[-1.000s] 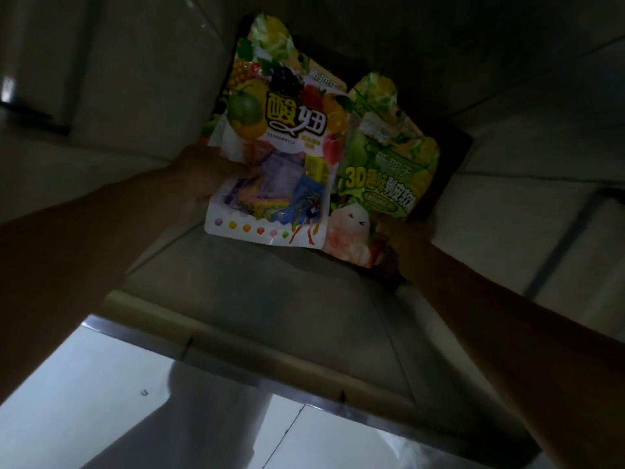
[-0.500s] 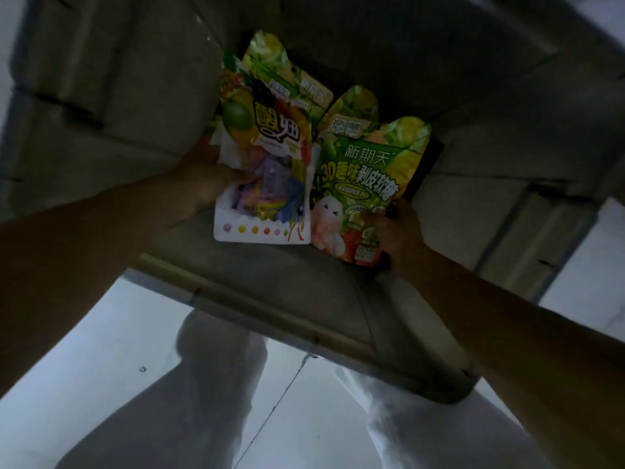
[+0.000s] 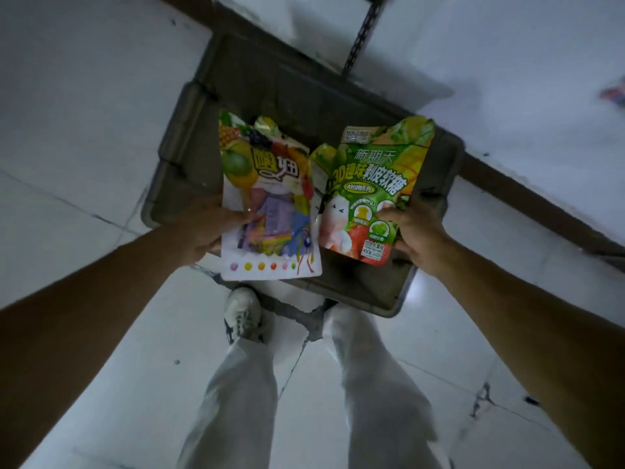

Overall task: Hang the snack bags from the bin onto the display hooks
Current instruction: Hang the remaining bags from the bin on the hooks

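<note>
The floor (image 3: 84, 147) is laid with glossy white tiles parted by thin grey grout lines (image 3: 67, 201), and a chipped dark patch (image 3: 483, 397) is seen in one joint at the lower right. A dark skirting strip (image 3: 541, 211) is run slantwise across the upper right, and beyond it a plain white face (image 3: 507, 62) is seen, with a perforated metal upright (image 3: 363, 32) before it. Everything is lit dimly and coolly, and a soft sheen is thrown on the tiles.

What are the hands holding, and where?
Left hand grips the white bag at its left edge; right hand grips the green bag at its lower right.
</note>
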The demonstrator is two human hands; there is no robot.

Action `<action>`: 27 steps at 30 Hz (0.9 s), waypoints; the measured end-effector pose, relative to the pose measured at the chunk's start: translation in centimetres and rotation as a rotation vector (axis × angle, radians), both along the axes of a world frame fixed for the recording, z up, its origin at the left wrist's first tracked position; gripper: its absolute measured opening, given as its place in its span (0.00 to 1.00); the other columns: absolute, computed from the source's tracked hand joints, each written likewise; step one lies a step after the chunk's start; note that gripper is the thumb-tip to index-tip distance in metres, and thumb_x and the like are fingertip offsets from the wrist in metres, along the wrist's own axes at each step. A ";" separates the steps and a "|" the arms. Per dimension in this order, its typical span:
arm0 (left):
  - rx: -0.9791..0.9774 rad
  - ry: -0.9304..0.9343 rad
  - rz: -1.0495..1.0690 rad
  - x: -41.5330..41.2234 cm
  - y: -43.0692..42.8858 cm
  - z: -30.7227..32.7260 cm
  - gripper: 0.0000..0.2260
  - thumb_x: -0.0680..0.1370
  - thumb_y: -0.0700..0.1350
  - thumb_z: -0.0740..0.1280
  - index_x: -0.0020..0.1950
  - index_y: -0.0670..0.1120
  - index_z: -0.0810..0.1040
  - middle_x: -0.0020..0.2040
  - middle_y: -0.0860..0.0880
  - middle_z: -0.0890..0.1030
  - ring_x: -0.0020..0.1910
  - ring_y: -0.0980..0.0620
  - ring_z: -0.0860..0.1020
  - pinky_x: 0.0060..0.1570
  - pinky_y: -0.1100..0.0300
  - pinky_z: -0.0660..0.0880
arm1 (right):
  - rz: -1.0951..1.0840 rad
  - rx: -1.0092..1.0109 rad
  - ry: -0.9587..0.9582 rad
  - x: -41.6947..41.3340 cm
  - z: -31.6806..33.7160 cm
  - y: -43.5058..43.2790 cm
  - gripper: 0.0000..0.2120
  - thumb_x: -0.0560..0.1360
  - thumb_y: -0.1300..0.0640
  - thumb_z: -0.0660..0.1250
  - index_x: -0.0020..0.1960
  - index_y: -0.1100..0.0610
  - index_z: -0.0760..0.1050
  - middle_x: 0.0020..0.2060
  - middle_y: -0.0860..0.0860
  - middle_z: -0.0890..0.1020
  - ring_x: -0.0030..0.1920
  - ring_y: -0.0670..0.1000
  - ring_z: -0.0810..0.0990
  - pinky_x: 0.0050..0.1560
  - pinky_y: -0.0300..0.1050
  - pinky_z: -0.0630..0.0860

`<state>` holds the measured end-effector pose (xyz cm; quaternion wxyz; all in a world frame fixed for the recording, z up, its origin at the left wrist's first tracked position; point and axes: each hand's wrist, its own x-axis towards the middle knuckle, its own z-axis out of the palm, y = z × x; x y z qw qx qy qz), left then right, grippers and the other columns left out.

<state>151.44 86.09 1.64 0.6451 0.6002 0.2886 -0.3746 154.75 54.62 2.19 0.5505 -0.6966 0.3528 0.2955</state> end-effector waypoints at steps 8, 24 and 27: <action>-0.052 -0.045 -0.196 0.0 3.1 15.1 0.17 0.74 0.38 0.68 0.63 0.42 0.77 0.60 0.43 0.82 0.55 0.45 0.82 0.55 0.49 0.79 | -0.170 0.007 -0.043 -6.2 15.0 -0.3 0.13 0.75 0.62 0.71 0.57 0.50 0.79 0.53 0.53 0.85 0.49 0.54 0.85 0.50 0.53 0.82; 0.018 -0.464 -0.319 -3.8 -4.2 48.3 0.13 0.72 0.39 0.70 0.56 0.42 0.80 0.56 0.42 0.83 0.48 0.47 0.84 0.47 0.54 0.82 | -0.218 0.124 -0.587 -18.2 49.4 -8.6 0.10 0.78 0.61 0.68 0.58 0.53 0.78 0.50 0.52 0.86 0.47 0.54 0.86 0.47 0.53 0.82; -0.027 -0.586 -0.314 -4.8 -7.6 54.5 0.12 0.75 0.37 0.68 0.58 0.42 0.80 0.58 0.40 0.82 0.52 0.43 0.82 0.51 0.48 0.80 | -0.246 0.085 -0.792 -21.0 55.9 -11.0 0.07 0.79 0.61 0.67 0.56 0.54 0.78 0.45 0.48 0.87 0.44 0.49 0.86 0.40 0.46 0.82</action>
